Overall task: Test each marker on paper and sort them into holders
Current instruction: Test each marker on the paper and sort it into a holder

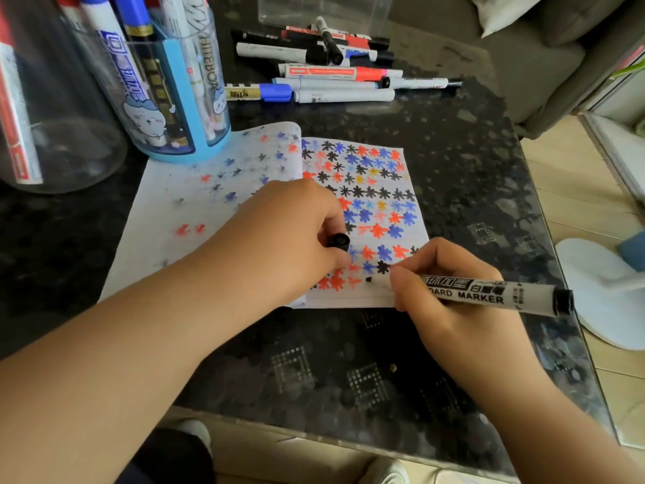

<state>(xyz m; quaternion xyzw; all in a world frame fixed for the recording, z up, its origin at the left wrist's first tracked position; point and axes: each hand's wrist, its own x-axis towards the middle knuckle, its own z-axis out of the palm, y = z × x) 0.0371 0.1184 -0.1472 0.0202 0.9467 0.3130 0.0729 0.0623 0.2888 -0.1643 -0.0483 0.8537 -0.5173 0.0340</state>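
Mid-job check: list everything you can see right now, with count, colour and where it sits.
Whiteboard marker: one, white barrel, black tip, on the paper's near edge.
Cap: one, black, in the left hand.
Paper: one sheet, white, red, blue and black test stars, table centre.
Loose markers: about ten, mixed colours, far side of table.
Blue holder: one, holding markers, far left.
Clear holder: one, far-left edge.
Table: one, dark speckled.
Hands: left hand grips cap; right hand grips marker.

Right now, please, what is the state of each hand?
Left hand: closed on the black cap, resting on the paper.
Right hand: closed on the marker, tip at the paper.
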